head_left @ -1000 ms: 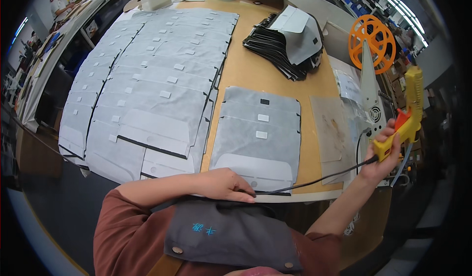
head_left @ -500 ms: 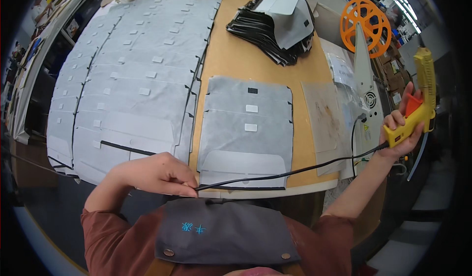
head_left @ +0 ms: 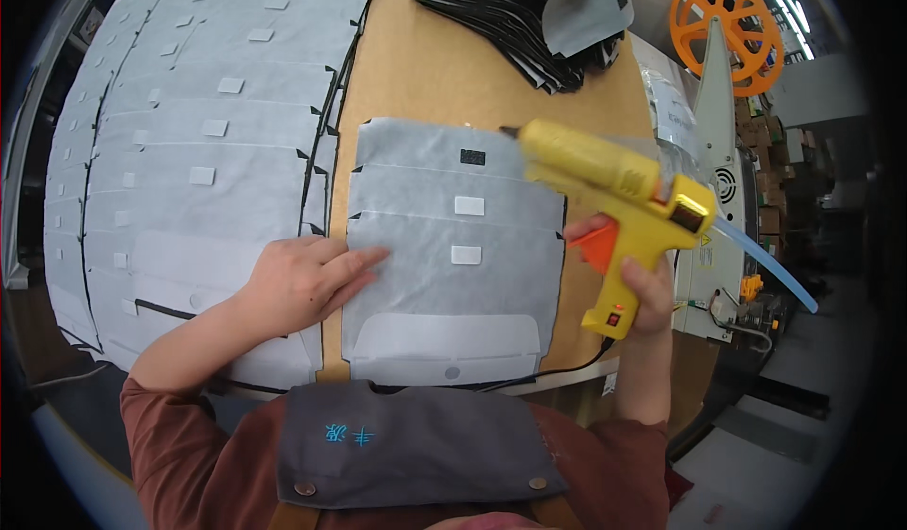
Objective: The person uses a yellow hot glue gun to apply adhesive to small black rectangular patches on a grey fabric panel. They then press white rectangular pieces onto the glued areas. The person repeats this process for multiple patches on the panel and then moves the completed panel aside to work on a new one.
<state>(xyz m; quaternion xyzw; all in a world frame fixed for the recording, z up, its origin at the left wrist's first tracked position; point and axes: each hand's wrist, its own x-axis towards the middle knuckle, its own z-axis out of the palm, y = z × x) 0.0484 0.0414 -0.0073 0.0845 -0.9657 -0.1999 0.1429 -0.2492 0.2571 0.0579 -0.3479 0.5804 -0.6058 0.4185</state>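
A yellow hot glue gun [head_left: 652,204] with an orange trigger is gripped in my right hand [head_left: 642,280]. Its nozzle points left, over the top right part of a grey fabric panel [head_left: 406,275]. A blue glue stick [head_left: 779,270] sticks out of its back, and a black cord runs from its handle. The panel lies flat with one black patch [head_left: 472,157], two white patches [head_left: 469,206] and a pale pocket along its near edge. My left hand [head_left: 316,280] is open, fingers reaching over the panel's left edge. Whether they touch it I cannot tell.
More grey panels with white patches [head_left: 215,128] cover the table's left side. A stack of folded black and grey pieces [head_left: 515,20] sits at the back. To the right stand a white machine [head_left: 709,284] and an orange reel [head_left: 726,34]. Brown table surface [head_left: 425,91] shows between them.
My left hand has let go of the black cord and moved up to the panel. My right hand has brought the glue gun leftward, turning its nozzle from upward to left. The view has shifted.
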